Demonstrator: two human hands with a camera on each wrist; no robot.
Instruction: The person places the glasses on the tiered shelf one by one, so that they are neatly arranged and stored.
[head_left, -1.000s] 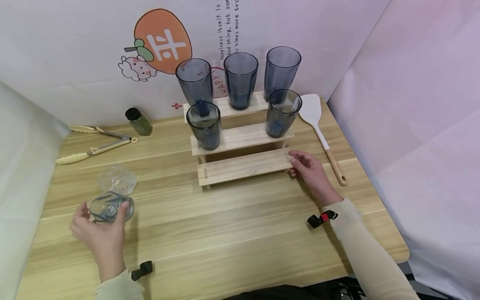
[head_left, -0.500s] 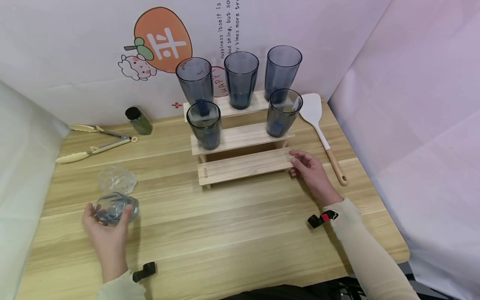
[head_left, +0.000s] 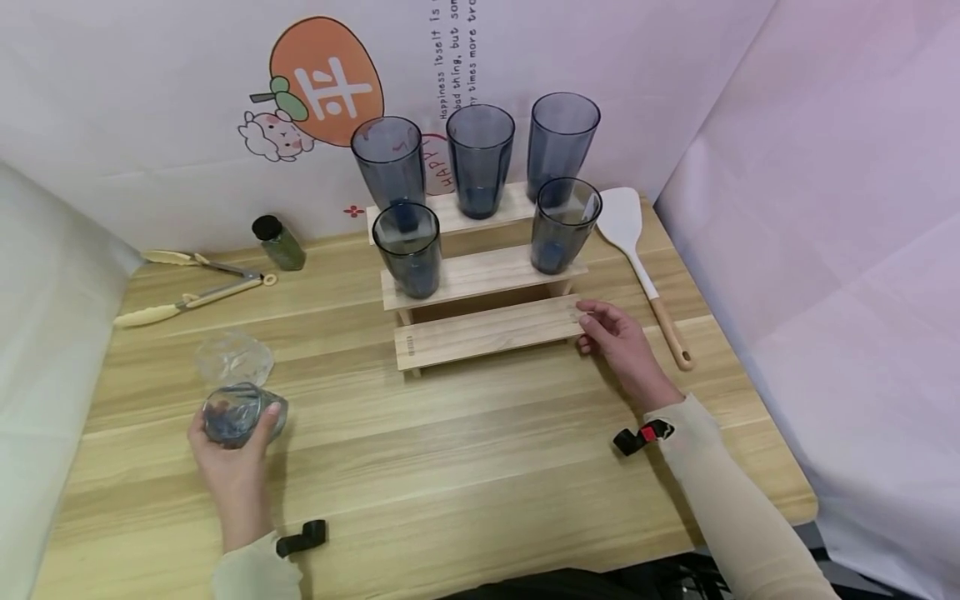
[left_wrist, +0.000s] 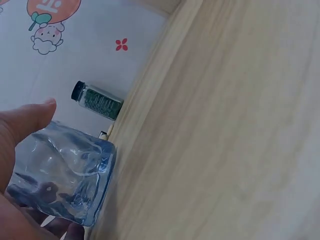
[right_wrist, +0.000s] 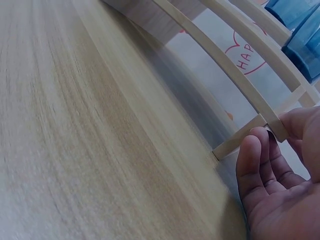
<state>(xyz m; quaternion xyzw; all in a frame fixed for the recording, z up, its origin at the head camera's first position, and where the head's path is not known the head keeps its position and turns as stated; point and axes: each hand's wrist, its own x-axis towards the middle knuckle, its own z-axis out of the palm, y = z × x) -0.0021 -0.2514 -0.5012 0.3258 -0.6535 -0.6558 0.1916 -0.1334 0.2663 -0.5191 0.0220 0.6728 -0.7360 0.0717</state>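
My left hand (head_left: 236, 479) grips a short blue-tinted drinking glass (head_left: 243, 414) at the left of the table, thumb on one side and fingers on the other. In the left wrist view the wavy glass (left_wrist: 65, 167) has its thick base turned away from the palm. Just behind it stands a clear glass (head_left: 235, 360). My right hand (head_left: 618, 346) pinches the right end of the lowest step of a three-step wooden rack (head_left: 487, 333). The right wrist view has the thumb above that board (right_wrist: 225, 67) and the fingers below.
Three tall blue glasses (head_left: 480, 162) stand on the top step, two shorter ones (head_left: 408, 254) on the middle step. A white spatula (head_left: 637, 258) lies right of the rack. Tongs (head_left: 217, 287) and a black-capped jar (head_left: 279, 243) are at the back left.
My left hand has moved to the right with the blue-tinted glass, away from the left side of the table. My right hand stays on the rack's end.
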